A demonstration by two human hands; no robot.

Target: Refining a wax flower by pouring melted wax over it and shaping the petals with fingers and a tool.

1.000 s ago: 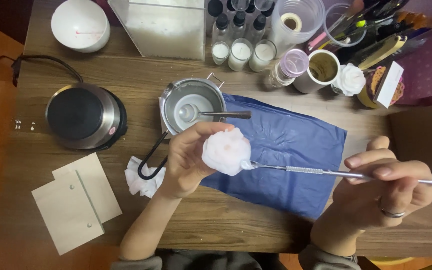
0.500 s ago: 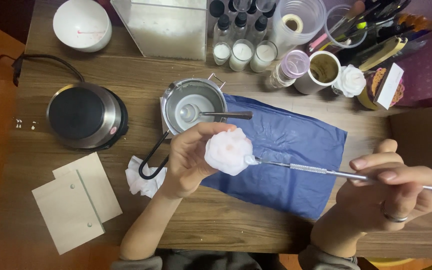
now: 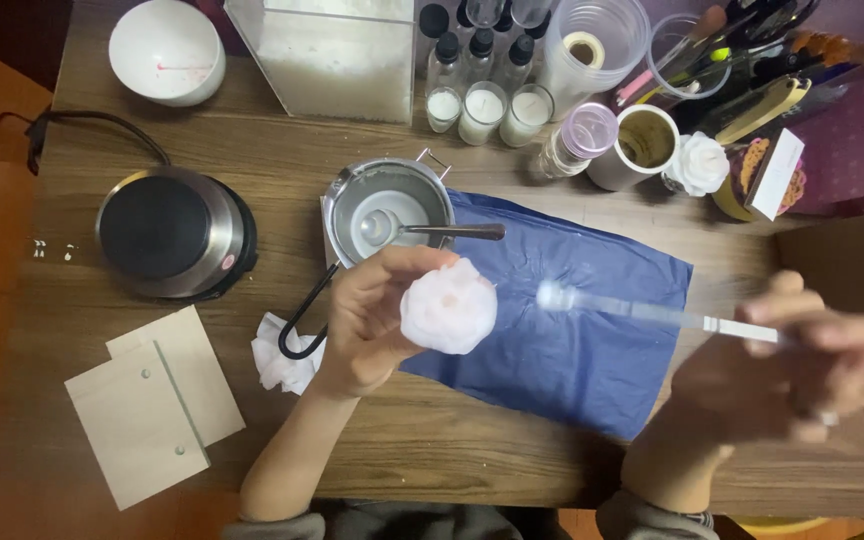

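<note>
Wooden table (image 3: 472, 455), blue cloth (image 3: 592, 350), left hand (image 3: 372, 320) gripping wax flower (image 3: 449, 307)

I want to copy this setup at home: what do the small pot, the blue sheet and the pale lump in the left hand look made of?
The small pot looks like brushed steel: grey, dull sheen, wire handle. The blue sheet seems thin paper or tissue, matte and finely creased. The pale lump held by the left hand looks waxy, whitish-pink with a soft, ruffled surface; wax is only a guess.
</note>
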